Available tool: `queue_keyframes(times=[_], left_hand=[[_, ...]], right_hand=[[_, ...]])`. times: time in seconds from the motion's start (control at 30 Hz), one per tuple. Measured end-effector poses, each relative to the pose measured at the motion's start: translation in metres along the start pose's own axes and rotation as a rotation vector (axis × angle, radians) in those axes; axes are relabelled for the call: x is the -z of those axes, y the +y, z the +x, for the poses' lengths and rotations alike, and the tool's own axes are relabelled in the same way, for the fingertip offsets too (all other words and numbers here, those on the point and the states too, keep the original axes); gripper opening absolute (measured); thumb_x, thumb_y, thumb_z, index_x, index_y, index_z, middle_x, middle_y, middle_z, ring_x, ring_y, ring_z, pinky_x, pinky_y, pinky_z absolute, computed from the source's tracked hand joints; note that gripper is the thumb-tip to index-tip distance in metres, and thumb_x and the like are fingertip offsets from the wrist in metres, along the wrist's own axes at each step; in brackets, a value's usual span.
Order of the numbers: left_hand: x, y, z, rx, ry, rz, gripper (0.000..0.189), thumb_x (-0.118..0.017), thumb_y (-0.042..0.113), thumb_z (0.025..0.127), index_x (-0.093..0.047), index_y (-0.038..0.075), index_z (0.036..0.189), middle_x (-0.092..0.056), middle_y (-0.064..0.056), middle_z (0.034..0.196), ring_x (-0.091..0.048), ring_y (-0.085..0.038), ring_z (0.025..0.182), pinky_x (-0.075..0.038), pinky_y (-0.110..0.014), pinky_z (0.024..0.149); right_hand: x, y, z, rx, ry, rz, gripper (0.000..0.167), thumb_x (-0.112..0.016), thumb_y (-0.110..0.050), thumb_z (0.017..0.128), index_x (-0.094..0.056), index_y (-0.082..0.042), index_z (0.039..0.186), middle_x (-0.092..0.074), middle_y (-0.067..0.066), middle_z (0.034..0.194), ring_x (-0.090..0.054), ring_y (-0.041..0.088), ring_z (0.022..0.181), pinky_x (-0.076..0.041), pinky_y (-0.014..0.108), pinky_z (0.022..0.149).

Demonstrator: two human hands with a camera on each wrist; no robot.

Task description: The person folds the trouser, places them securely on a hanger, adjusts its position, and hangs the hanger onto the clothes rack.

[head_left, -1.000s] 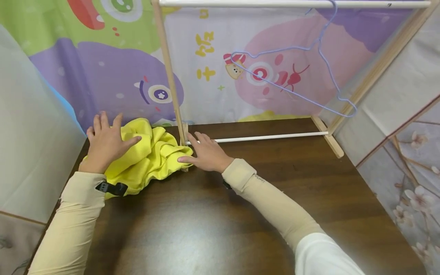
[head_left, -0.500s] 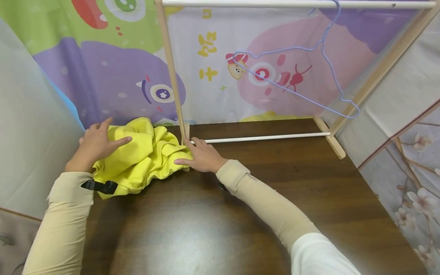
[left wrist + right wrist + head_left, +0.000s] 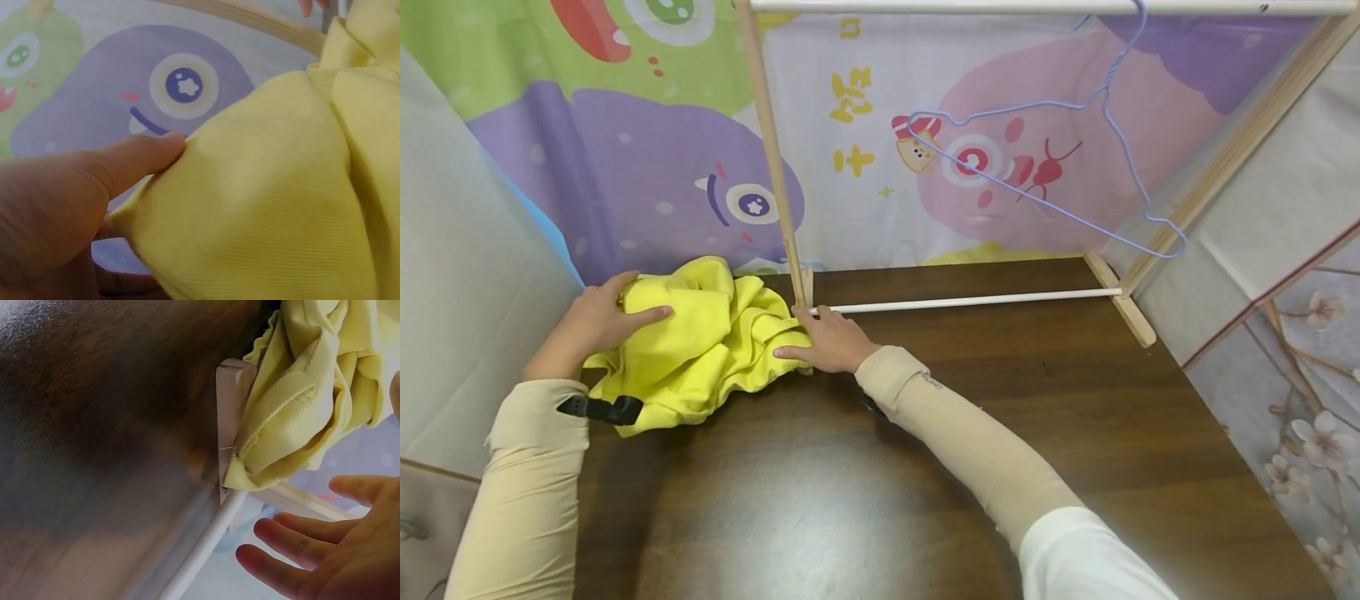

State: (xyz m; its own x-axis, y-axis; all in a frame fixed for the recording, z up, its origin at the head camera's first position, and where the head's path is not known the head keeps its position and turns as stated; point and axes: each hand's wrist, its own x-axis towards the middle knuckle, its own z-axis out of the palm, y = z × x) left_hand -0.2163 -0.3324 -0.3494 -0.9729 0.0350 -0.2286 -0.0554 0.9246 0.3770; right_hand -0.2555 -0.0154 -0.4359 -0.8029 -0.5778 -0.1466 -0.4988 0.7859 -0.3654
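Note:
A crumpled bright yellow ribbed cloth [image 3: 700,342] lies heaped on the dark wooden table, around the left foot of the clothes rack. At its left edge is my left hand [image 3: 587,321]. In the left wrist view, the straight thumb [image 3: 144,159] touches the cloth's upper edge, and the other fingers are partly hidden behind the fabric. My right hand [image 3: 835,337] is at the cloth's right end, beside the rack's left post. Its fingers [image 3: 294,544] are spread and hold nothing in the right wrist view, apart from the cloth there.
The clothes rack has wooden side posts [image 3: 772,158], a white top rail [image 3: 970,7] and a thin white lower bar [image 3: 977,300]. A light blue wire hanger [image 3: 1045,200] hangs from the top rail. Cartoon-printed fabric [image 3: 647,167] covers the back; patterned panels [image 3: 1292,333] stand at the right.
My left hand has moved left and down from above the cloth to its left edge, with its fingers less spread. The right hand has shifted slightly left.

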Motion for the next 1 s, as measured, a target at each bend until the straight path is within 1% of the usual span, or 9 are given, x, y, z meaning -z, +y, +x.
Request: queue_keyframes(times=[0.1, 0.13, 0.2, 0.33, 0.43, 0.57, 0.77, 0.87, 1.0], left_hand=[[0.004, -0.003, -0.002, -0.011, -0.008, 0.013, 0.095, -0.048, 0.060, 0.095, -0.011, -0.005, 0.153, -0.022, -0.046, 0.144, -0.023, -0.067, 0.127, -0.025, -0.073, 0.102], [0.005, -0.004, -0.003, -0.011, -0.018, 0.018, 0.094, -0.048, 0.059, 0.095, -0.011, -0.005, 0.153, -0.022, -0.046, 0.144, -0.023, -0.067, 0.127, -0.025, -0.073, 0.102], [0.007, -0.006, -0.005, -0.002, -0.049, 0.036, 0.093, -0.048, 0.059, 0.095, -0.011, -0.005, 0.153, -0.024, -0.047, 0.143, -0.023, -0.068, 0.125, -0.026, -0.074, 0.101], [0.011, -0.009, -0.008, 0.028, -0.143, 0.051, 0.097, -0.049, 0.061, 0.093, -0.008, -0.002, 0.153, -0.020, -0.046, 0.145, -0.022, -0.068, 0.125, -0.029, -0.074, 0.098], [0.010, -0.011, -0.007, 0.037, -0.174, 0.035, 0.100, -0.052, 0.063, 0.092, -0.008, -0.002, 0.153, -0.016, -0.045, 0.147, -0.025, -0.066, 0.126, -0.033, -0.072, 0.098], [0.006, -0.015, -0.002, 0.023, -0.145, 0.017, 0.097, -0.054, 0.060, 0.092, -0.015, -0.006, 0.151, -0.020, -0.044, 0.146, -0.028, -0.064, 0.126, -0.033, -0.070, 0.099], [-0.002, -0.021, 0.005, 0.012, -0.079, 0.003, 0.093, -0.059, 0.052, 0.092, -0.021, -0.013, 0.146, -0.027, -0.043, 0.143, -0.031, -0.062, 0.126, -0.033, -0.069, 0.101], [-0.005, -0.021, 0.007, 0.007, -0.044, 0.021, 0.091, -0.061, 0.049, 0.092, -0.022, -0.015, 0.145, -0.030, -0.043, 0.142, -0.030, -0.062, 0.126, -0.031, -0.069, 0.103], [-0.006, -0.018, 0.009, -0.005, -0.020, 0.031, 0.088, -0.062, 0.046, 0.092, -0.025, -0.014, 0.145, -0.032, -0.041, 0.143, -0.032, -0.062, 0.125, -0.031, -0.069, 0.103]], right_hand=[[-0.001, -0.001, 0.003, -0.022, -0.015, -0.012, 0.086, -0.044, -0.071, 0.090, -0.021, -0.020, 0.156, -0.038, 0.019, 0.152, -0.041, 0.033, 0.139, -0.042, 0.046, 0.108], [-0.001, -0.001, 0.003, -0.027, -0.022, -0.015, 0.086, -0.044, -0.071, 0.090, -0.021, -0.020, 0.156, -0.038, 0.018, 0.152, -0.040, 0.032, 0.140, -0.042, 0.046, 0.108], [-0.003, -0.001, 0.004, -0.036, -0.038, -0.015, 0.086, -0.046, -0.070, 0.090, -0.021, -0.021, 0.156, -0.037, 0.017, 0.154, -0.039, 0.032, 0.141, -0.041, 0.047, 0.109], [-0.007, 0.003, 0.006, -0.047, -0.062, -0.015, 0.084, -0.050, -0.065, 0.091, -0.021, -0.020, 0.156, -0.036, 0.017, 0.155, -0.038, 0.033, 0.141, -0.040, 0.047, 0.110], [-0.009, 0.005, 0.008, -0.049, -0.070, -0.013, 0.083, -0.053, -0.062, 0.092, -0.022, -0.019, 0.156, -0.039, 0.017, 0.152, -0.042, 0.032, 0.137, -0.042, 0.045, 0.108], [-0.010, 0.008, 0.012, -0.046, -0.069, 0.006, 0.083, -0.056, -0.059, 0.091, -0.024, -0.017, 0.156, -0.042, 0.017, 0.149, -0.045, 0.031, 0.134, -0.043, 0.043, 0.107], [-0.011, 0.008, 0.015, -0.039, -0.088, 0.060, 0.085, -0.060, -0.056, 0.090, -0.022, -0.017, 0.156, -0.039, 0.017, 0.152, -0.042, 0.030, 0.138, -0.039, 0.041, 0.111], [-0.013, 0.008, 0.017, -0.035, -0.091, 0.072, 0.084, -0.062, -0.054, 0.090, -0.024, -0.017, 0.155, -0.040, 0.015, 0.152, -0.042, 0.030, 0.138, -0.038, 0.041, 0.112], [-0.017, 0.008, 0.020, -0.029, -0.074, 0.064, 0.080, -0.064, -0.052, 0.089, -0.030, -0.018, 0.153, -0.042, 0.013, 0.151, -0.043, 0.028, 0.137, -0.038, 0.040, 0.112]])
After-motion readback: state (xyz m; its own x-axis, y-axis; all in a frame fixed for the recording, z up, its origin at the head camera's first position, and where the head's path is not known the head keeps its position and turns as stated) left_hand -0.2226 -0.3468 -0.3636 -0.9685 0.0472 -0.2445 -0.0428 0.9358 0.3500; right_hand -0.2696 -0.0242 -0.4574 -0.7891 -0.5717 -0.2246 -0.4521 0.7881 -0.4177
